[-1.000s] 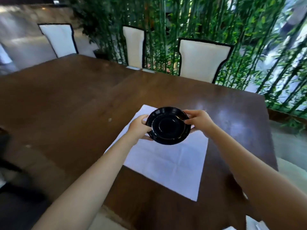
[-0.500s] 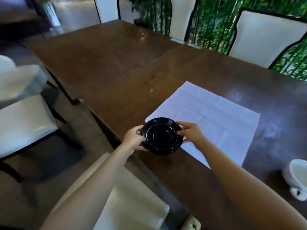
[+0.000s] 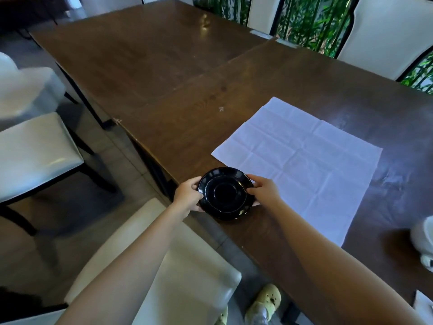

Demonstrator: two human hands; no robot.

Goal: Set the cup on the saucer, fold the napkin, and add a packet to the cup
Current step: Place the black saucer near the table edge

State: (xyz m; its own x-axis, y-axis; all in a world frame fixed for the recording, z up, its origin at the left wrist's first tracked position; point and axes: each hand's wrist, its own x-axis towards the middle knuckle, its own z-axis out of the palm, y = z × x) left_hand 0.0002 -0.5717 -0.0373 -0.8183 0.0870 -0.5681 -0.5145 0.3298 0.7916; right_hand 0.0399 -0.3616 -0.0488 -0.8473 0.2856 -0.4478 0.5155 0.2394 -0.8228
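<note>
A glossy black saucer (image 3: 225,193) sits at the near edge of the dark wooden table (image 3: 210,73), by the near-left corner of the napkin. My left hand (image 3: 188,194) grips its left rim and my right hand (image 3: 263,192) grips its right rim. The white napkin (image 3: 302,160) lies unfolded and flat, with crease lines, to the right of the saucer. A white cup (image 3: 424,238) is partly cut off at the right frame edge. A white packet corner (image 3: 424,306) shows at the bottom right.
A cream chair seat (image 3: 178,266) stands right below the saucer, against the table edge. Another chair (image 3: 30,151) is at the left. White high-backed chairs (image 3: 384,36) line the far side before green bamboo. My shoes (image 3: 264,301) show on the tiled floor.
The saucer, held in both hands, has come from above the napkin toward me and to the left, down to the table's near edge. The view has tilted downward.
</note>
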